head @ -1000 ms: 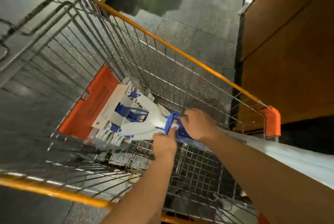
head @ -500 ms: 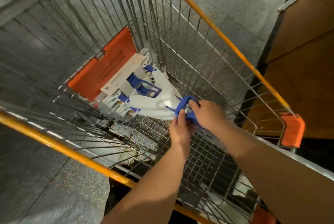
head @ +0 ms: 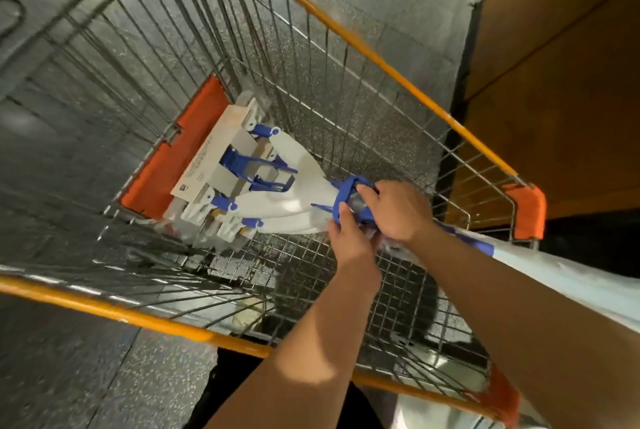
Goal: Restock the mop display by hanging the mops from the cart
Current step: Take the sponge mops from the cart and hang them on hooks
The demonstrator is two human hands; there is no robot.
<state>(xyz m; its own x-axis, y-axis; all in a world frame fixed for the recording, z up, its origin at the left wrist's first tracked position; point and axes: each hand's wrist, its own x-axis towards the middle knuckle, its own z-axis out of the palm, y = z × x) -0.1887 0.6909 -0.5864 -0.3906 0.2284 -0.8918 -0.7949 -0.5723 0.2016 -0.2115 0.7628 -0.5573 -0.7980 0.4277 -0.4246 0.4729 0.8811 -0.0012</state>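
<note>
Several white mops with blue fittings lie in the wire shopping cart, their heads against the orange end panel. Their handles run back to the right over the cart's rim. Both my hands are inside the cart at the blue collar where the heads meet the handles. My left hand grips the collar from below. My right hand curls over it from above. A plastic-wrapped handle shows beyond my right wrist.
The cart has orange rails and an orange corner cap. A brown panel or cabinet stands close on the right. Dark speckled floor surrounds the cart. The near rail crosses below my arms.
The view has swung and come closer to the cart. Both hands stay on the blue collar of the mops, which lie in much the same place.
</note>
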